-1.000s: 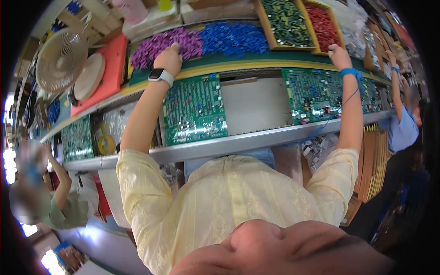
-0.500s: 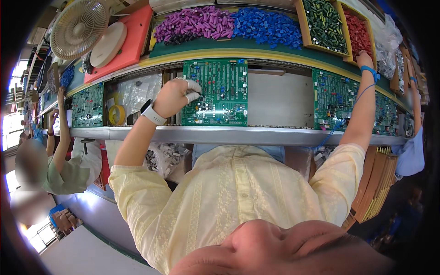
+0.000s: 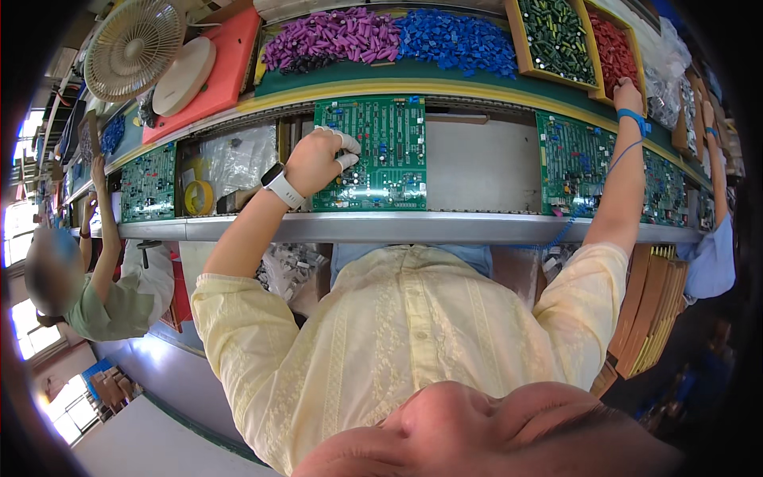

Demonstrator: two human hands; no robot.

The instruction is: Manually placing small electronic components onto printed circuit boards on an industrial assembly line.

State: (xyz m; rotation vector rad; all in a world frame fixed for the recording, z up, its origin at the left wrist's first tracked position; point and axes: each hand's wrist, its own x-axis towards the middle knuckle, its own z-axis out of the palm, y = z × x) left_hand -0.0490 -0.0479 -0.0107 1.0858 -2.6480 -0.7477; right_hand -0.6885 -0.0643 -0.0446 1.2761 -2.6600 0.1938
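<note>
My left hand (image 3: 318, 159), with a white watch on the wrist and white tape on the fingertips, rests on the left part of a green circuit board (image 3: 389, 151) on the conveyor. Its fingers are bunched together against the board, and anything between them is hidden. My right hand (image 3: 628, 95), with a blue strap on the wrist, reaches far right to the edge of a wooden tray of red parts (image 3: 610, 44). Its fingertips are out of sight. A second green board (image 3: 576, 163) lies below that arm.
Piles of purple parts (image 3: 334, 36) and blue parts (image 3: 453, 40) and a tray of dark green parts (image 3: 556, 32) line the back. At upper left are a fan (image 3: 131, 48) and an orange tray (image 3: 230, 63). A metal rail (image 3: 397, 229) fronts the line. One co-worker (image 3: 103, 302) works at left, another's arm (image 3: 711, 135) at right.
My left hand came down from the purple pile onto the green board. My right hand stayed at the red tray. The view shifted so the board sits more central.
</note>
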